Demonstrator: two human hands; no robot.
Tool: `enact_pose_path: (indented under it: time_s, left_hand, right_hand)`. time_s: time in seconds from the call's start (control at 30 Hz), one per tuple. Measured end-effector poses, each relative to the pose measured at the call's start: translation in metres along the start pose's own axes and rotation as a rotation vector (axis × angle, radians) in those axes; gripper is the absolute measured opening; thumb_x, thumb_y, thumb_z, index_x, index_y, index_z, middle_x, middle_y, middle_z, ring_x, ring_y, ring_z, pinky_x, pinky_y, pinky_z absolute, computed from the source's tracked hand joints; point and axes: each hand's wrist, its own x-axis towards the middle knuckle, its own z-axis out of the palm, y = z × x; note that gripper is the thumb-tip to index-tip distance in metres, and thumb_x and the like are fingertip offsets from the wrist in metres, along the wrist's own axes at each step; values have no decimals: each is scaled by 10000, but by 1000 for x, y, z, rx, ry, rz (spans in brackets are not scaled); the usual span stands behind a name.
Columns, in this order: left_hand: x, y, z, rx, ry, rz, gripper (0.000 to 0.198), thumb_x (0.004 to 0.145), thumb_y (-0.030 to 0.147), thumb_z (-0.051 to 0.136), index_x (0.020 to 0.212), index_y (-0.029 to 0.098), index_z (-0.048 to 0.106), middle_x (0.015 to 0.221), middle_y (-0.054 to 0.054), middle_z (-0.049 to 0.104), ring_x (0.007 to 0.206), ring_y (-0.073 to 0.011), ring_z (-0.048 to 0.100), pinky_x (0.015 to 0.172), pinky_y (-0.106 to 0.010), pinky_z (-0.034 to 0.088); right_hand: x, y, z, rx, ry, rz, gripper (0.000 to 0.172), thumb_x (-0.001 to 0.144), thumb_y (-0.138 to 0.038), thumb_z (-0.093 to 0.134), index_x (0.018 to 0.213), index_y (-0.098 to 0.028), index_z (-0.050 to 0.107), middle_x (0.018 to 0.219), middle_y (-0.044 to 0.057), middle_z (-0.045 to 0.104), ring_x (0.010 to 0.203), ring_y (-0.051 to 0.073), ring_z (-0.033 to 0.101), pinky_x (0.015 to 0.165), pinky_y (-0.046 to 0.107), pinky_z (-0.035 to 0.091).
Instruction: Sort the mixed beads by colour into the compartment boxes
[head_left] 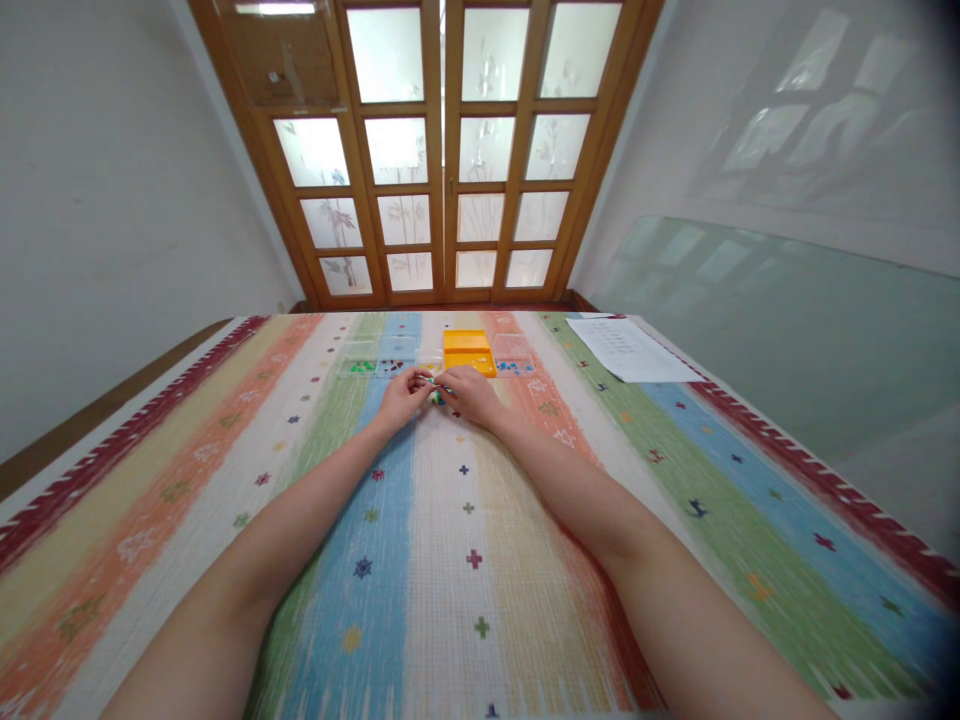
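Head view showed the left hand (403, 393) and right hand (469, 392) meeting fingertip to fingertip low over the striped cloth (450, 560), both pinched on a small green piece (435, 389) between them, too small to identify; steadiness probably called for wrists resting on the cloth; just beyond lay a yellow tray (468, 352) and clear bead trays (373, 366); well to the right, a paper sheet (628, 348); nothing blocked the hands.
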Motion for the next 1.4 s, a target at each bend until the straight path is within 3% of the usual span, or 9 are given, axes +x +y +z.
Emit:
enact_pose_path:
  time_s: [0.33,0.5,0.73,0.97,1.17,1.4]
  left_hand:
    - [-4,5,-1,246,31,94,195,894,297,671,1051,184,692,927,-50,752,830,-184,693,768,-305,534]
    - [-9,12,-4,464,-9,101,149,923,269,627,1015,206,726,955,-41,761,819,-189,672,789,-325,529]
    - [-14,14,-7,734,-117,205,201,944,242,593,1059,204,753,1087,-82,749,1041,-249,662,990,-408,504]
    - [-15,8,-11,807,-200,276,277,918,214,600,1129,227,778,1127,-101,728,1090,-285,634,1025,-437,483]
    - [-16,8,-12,815,-231,294,291,894,188,616,1117,253,792,1131,-102,714,1096,-291,617,1033,-445,473]
    - [-15,11,-12,797,-229,290,209,883,182,629,994,235,797,1072,-102,708,1068,-287,614,1035,-446,465]
  right_hand:
    - [-1,3,2,28,21,47,183,1043,-323,597,982,-201,720,966,87,716,902,217,601,821,317,375]
    - [-5,26,6,23,169,269,200,1033,-322,569,992,-211,731,985,95,730,949,244,619,866,347,414]
    - [-11,62,-3,44,365,596,225,997,-304,542,893,-192,707,900,81,722,854,234,615,804,346,415]
    - [-15,68,-4,55,300,728,243,986,-316,537,990,-189,745,883,84,730,813,237,618,784,350,434]
    - [-15,71,2,58,268,729,282,994,-290,511,1062,-186,764,997,106,764,876,245,655,803,347,472]
    - [-10,58,11,35,200,579,250,1000,-275,539,1032,-189,771,994,101,767,895,240,657,827,334,458]
